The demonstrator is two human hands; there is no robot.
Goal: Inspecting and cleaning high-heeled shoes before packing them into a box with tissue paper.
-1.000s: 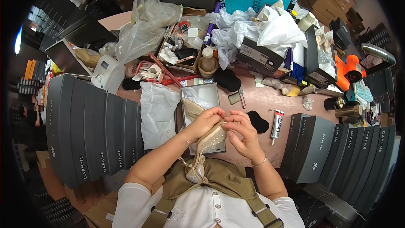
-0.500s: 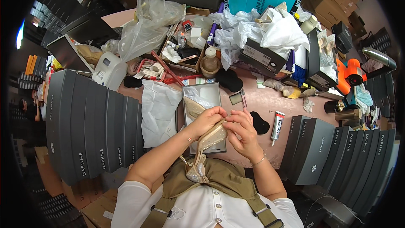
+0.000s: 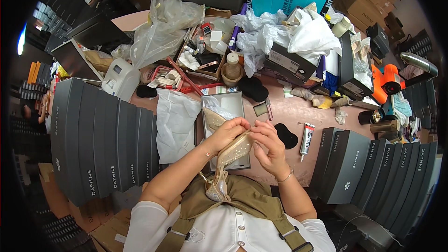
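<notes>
A glittery gold high-heeled shoe (image 3: pixel 236 150) is in my left hand (image 3: pixel 229 135), whose fingers wrap over its front part. The shoe is tilted, its heel end lying at my lap against the olive apron (image 3: pixel 247 191), its thin gold heel sticking out to the left. My right hand (image 3: pixel 271 148) is beside the shoe's right edge, fingertips at the edge and the thumb apart from them. Whether those fingertips touch anything small is hard to see. Another glittery shoe (image 3: pixel 213 117) shows behind my left hand, at the open grey shoebox (image 3: pixel 243 112).
Grey shoeboxes stand in rows at left (image 3: pixel 100 140) and right (image 3: pixel 350 168). Right of my hands lie a black oval pad (image 3: pixel 286 136) and a glue tube (image 3: pixel 307 141). White tissue paper (image 3: pixel 175 119) lies left of the open box. Cluttered boxes and an orange heat gun (image 3: pixel 388 80) are farther back.
My right hand's fingers have shifted slightly at the shoe's edge, and the thumb has moved away from them. The left hand and the shoe stay nearly in place.
</notes>
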